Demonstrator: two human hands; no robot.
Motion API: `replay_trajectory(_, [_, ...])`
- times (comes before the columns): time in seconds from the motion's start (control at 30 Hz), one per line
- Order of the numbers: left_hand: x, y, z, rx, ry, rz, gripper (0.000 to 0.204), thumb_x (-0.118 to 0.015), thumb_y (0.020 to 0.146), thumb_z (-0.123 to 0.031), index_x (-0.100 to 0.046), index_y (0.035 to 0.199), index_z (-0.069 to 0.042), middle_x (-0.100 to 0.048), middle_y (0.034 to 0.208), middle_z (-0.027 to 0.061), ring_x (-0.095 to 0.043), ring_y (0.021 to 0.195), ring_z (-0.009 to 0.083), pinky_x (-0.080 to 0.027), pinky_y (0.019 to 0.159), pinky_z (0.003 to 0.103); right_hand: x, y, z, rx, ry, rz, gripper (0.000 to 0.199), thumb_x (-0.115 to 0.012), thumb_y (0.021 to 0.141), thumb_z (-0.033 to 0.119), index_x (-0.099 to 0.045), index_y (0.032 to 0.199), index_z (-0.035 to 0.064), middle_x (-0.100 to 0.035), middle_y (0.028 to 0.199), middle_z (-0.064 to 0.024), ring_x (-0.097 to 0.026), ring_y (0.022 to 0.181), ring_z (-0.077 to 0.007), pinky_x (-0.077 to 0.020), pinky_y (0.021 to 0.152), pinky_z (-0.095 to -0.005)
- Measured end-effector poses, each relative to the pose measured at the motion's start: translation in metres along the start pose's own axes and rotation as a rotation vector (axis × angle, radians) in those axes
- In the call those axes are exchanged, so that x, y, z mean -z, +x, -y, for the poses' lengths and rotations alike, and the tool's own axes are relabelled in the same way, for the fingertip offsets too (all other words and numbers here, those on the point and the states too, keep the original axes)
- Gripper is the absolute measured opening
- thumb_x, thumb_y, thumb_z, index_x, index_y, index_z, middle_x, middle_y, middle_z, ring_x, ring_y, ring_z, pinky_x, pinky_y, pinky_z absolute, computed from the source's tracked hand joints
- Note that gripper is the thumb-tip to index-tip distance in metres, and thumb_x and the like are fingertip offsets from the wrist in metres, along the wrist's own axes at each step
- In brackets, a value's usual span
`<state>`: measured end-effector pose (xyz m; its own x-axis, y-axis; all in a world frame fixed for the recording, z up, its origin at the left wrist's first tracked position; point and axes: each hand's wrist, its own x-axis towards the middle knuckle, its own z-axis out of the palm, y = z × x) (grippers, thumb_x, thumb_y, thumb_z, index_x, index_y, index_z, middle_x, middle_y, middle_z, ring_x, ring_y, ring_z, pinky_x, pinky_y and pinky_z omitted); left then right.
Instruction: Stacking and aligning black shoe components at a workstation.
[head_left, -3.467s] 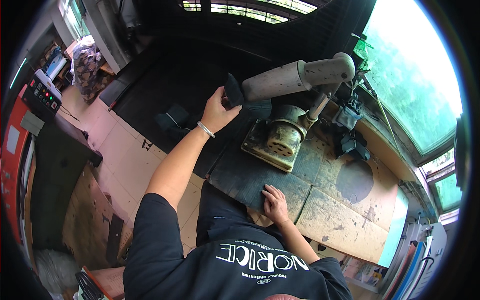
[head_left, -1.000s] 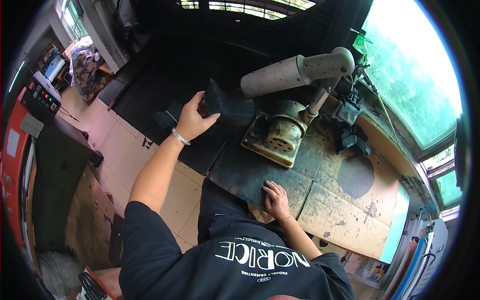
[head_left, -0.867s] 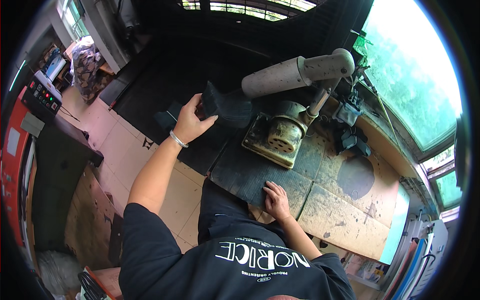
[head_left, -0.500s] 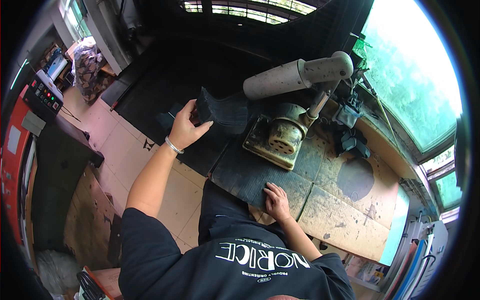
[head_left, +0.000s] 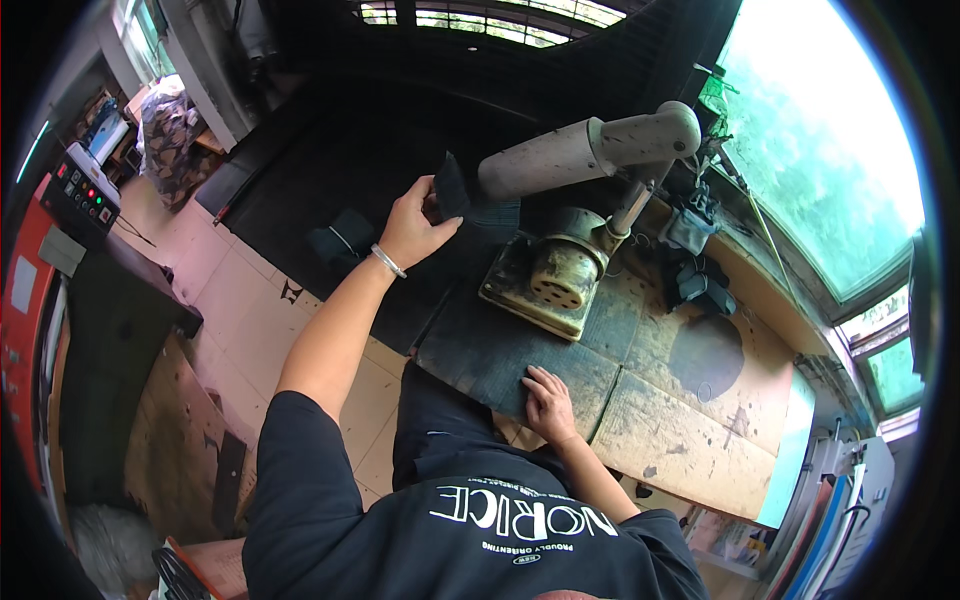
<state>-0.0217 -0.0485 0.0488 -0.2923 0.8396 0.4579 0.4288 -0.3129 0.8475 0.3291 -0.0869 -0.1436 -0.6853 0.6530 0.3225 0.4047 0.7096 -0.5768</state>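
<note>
My left hand [head_left: 417,225] grips a stack of dark, thin sheet pieces [head_left: 452,187] between thumb and fingers. It is raised above the black work surface, just left of a pale grey cylinder [head_left: 535,160]. The stack is seen nearly edge-on, and its exact material cannot be made out. Behind its lower right, a dark ribbed piece [head_left: 497,217] shows below the cylinder. My right hand [head_left: 550,405] lies with fingers stretched on the dark, worn board [head_left: 480,365] at the near edge. Left of my left wrist lies a dark bundle with a pale band [head_left: 341,238].
A stained machine head [head_left: 568,275] with holes in its end stands on a square base, joined to the cylinder by a jointed arm [head_left: 650,137]. Worn cardboard [head_left: 690,435] covers the bench at right. Dark bundles [head_left: 703,287] lie by the window. A control box [head_left: 85,190] stands far left.
My left hand has moved right and slightly up with the stack, which has turned from broad side to nearly edge-on. The banded bundle is now more exposed. My right hand stays on the board.
</note>
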Motion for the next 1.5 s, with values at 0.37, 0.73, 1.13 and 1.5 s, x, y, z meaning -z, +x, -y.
replay_trajectory(0.37, [0.022,-0.015,-0.008,0.035,0.022,0.000,0.048,-0.072,0.076,0.002,-0.050,0.119,0.002,-0.063,0.107,0.0077,-0.063,0.099,0.0141,-0.052,0.087,0.028,0.001,0.001,-0.003,-0.001,-0.004,-0.006,0.033,-0.058,0.077,0.003,-0.064,0.110,0.0046,-0.058,0.129,-0.0131,-0.052,0.123,-0.0324,-0.0374,0.105,-0.0449])
replay_trajectory(0.73, [-0.002,0.002,0.010,-0.011,-0.024,-0.013,0.047,-0.071,0.075,0.002,-0.050,0.117,0.002,-0.066,0.102,0.0106,-0.066,0.098,0.0163,-0.054,0.085,0.029,0.001,0.001,-0.001,-0.003,-0.003,0.004,0.034,-0.058,0.077,0.003,-0.064,0.110,0.0040,-0.057,0.129,-0.0134,-0.051,0.123,-0.0324,-0.0375,0.105,-0.0446])
replay_trajectory(1.13, [0.002,-0.004,0.013,-0.016,-0.071,-0.007,0.045,-0.072,0.076,0.001,-0.051,0.116,0.000,-0.064,0.100,0.0070,-0.064,0.094,0.0130,-0.053,0.083,0.027,0.002,0.000,-0.002,0.002,0.001,-0.002,0.034,-0.058,0.077,0.003,-0.063,0.110,0.0046,-0.058,0.129,-0.0130,-0.052,0.123,-0.0319,-0.0374,0.105,-0.0445])
replay_trajectory(1.5, [0.032,-0.084,0.006,0.235,-0.458,-0.042,0.042,-0.069,0.077,0.007,-0.054,0.116,0.003,-0.064,0.103,0.0048,-0.063,0.092,0.0116,-0.051,0.081,0.025,-0.001,0.094,0.039,-0.288,1.201,0.108,0.057,-0.049,0.083,-0.002,-0.041,0.139,-0.0009,-0.053,0.135,-0.0150,-0.050,0.126,-0.0254,-0.0362,0.107,-0.0359])
